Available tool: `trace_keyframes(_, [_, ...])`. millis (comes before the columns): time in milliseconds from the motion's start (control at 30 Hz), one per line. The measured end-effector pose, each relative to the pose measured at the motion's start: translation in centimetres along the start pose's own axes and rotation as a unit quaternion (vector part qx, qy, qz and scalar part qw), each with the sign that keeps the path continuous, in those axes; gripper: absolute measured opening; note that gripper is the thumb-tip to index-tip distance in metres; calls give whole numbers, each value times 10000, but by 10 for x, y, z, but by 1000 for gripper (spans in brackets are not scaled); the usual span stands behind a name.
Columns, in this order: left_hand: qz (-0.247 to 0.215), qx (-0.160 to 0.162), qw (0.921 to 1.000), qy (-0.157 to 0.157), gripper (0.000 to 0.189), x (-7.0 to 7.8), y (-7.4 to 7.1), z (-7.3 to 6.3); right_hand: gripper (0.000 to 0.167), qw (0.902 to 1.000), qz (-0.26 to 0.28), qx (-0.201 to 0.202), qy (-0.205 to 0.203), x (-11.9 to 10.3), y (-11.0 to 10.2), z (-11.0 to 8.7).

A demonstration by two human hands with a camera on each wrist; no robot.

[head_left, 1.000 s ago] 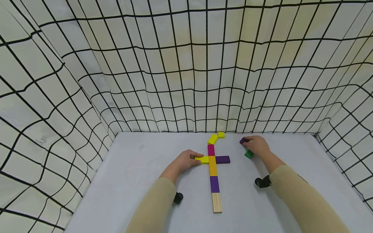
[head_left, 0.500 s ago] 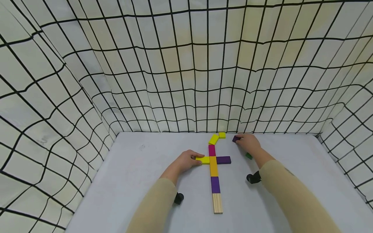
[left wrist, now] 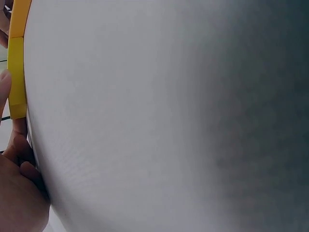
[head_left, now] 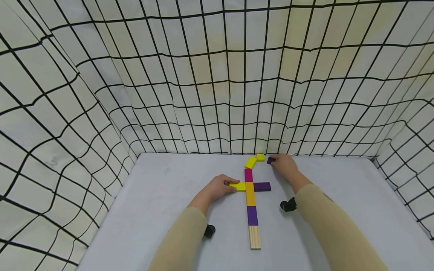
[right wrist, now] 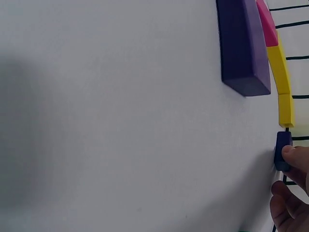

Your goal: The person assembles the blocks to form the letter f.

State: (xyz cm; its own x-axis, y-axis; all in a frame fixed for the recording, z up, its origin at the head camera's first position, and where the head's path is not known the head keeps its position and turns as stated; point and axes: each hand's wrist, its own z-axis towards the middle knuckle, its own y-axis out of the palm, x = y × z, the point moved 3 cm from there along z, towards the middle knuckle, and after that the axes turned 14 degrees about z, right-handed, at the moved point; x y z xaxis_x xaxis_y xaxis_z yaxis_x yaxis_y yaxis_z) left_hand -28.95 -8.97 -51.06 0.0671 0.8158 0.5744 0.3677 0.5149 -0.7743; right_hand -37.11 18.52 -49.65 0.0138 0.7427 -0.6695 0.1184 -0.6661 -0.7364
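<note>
My left hand [head_left: 217, 187] pinches the outer end of a yellow block [head_left: 240, 186], which meets the left side of an orange block [head_left: 250, 194]. Between thumb and fingers, my right hand [head_left: 285, 165] grips a small dark purple block [head_left: 270, 160] near the far edge. That purple block sits just right of a small yellow block [head_left: 260, 157], with a narrow gap between them. A slanted yellow block [head_left: 251, 162] links it to a pink block [head_left: 248, 175]. In the right wrist view the thumb presses on the held purple block [right wrist: 283, 151].
A longer purple block [head_left: 262, 186] juts right from the orange one. Below follow another purple block [head_left: 252, 215] and a plain wood block [head_left: 254, 237]. Black netting [head_left: 223, 94] rises behind the white table [head_left: 162, 210]. A dark camera [head_left: 288, 205] hangs at the right wrist.
My right hand has carried the small purple block leftward to beside the small yellow block. The green block has gone from sight behind the right arm. My left hand keeps its hold.
</note>
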Motion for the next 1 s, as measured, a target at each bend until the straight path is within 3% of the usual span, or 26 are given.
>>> trace_keyframes(1000, [16,-35,10000,-2,27,2,-1,-1,39,9997,131,127,167,-2,9,8])
